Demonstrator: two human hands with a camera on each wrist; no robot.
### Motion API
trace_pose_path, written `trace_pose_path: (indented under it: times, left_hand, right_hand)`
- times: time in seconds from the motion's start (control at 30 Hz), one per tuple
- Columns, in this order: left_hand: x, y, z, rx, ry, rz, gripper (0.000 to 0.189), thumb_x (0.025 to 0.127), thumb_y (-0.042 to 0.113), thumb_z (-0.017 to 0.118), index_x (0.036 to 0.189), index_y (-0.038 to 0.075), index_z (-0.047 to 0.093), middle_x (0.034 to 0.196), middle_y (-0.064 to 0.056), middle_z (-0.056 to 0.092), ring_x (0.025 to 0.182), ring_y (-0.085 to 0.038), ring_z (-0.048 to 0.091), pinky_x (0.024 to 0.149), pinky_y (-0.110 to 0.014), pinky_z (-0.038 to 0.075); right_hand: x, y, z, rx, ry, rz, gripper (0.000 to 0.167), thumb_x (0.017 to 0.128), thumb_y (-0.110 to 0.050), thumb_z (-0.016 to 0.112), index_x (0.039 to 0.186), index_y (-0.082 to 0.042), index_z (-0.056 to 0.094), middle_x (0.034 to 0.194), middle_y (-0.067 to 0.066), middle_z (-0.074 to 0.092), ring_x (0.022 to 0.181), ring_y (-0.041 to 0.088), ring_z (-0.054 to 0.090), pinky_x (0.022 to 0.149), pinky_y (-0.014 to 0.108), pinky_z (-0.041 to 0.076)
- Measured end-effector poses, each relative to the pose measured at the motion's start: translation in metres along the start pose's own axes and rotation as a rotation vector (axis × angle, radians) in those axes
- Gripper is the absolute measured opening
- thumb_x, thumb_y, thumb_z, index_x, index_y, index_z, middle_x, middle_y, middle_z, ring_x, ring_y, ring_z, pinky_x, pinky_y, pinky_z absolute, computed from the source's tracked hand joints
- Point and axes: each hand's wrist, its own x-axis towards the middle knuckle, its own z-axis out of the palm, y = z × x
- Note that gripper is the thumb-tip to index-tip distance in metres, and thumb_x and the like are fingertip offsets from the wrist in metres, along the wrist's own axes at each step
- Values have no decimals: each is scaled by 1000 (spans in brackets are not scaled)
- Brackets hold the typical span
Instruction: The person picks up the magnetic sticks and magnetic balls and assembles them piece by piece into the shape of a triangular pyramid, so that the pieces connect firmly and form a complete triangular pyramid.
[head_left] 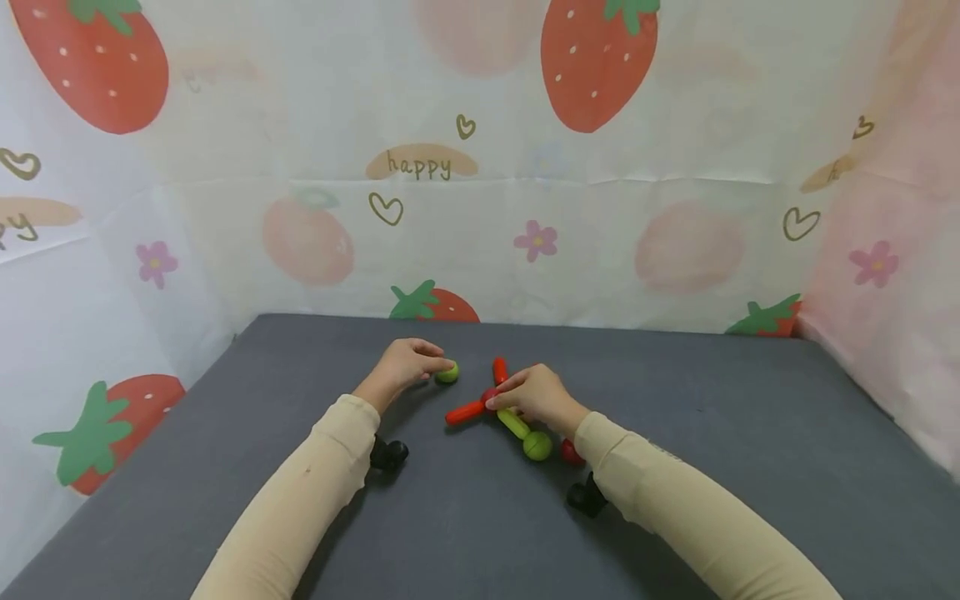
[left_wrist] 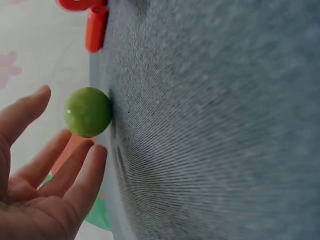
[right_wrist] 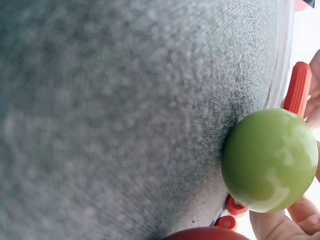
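My left hand (head_left: 408, 364) is beside a loose green ball (head_left: 447, 372) at the middle back of the table. In the left wrist view its thumb and fingers are spread around that ball, with gaps showing. My right hand (head_left: 542, 397) pinches a ball-and-stick piece near its red ball hub (head_left: 490, 397). Red sticks (head_left: 465, 412) and a yellow-green stick (head_left: 513, 423) branch from the hub. A second green ball (head_left: 537, 446) sits at the end of the yellow-green stick; in the right wrist view it hides part of the right fingers.
Another red ball (head_left: 572, 452) lies by the right cuff, partly covered. The wrist cameras show as black pieces under each forearm. The grey table (head_left: 480, 533) meets a strawberry-print curtain (head_left: 480, 250) at its back edge.
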Motion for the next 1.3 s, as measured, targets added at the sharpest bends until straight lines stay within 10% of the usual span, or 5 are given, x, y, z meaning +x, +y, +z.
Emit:
trace_pose_path:
  times: [0.2,0.8,1.3]
  left_hand:
    - [9,1,3,122,-48,30,37,92,19,71,125,3,67,130,-17,64,112,-27,64,91,-34,58]
    - [-24,-15,-20,41,-255,48,44,91,12,67,132,-2,60,137,-19,58,111,-21,64,96,-35,57]
    - [-60,-24,-16,-23,-193,-10,27,90,16,71,108,-1,60,119,-15,61,94,-12,67,89,-31,59]
  right_hand:
    - [0,1,0,19,7,5,27,83,-20,82,105,-5,78,95,7,70,66,15,55,59,22,51]
    - [-1,1,-5,73,27,26,27,83,-17,81,106,-5,76,102,10,72,71,15,59,63,23,56]
    - [-2,1,-5,74,30,20,27,83,-17,81,106,-5,76,96,8,71,70,15,58,64,23,56]
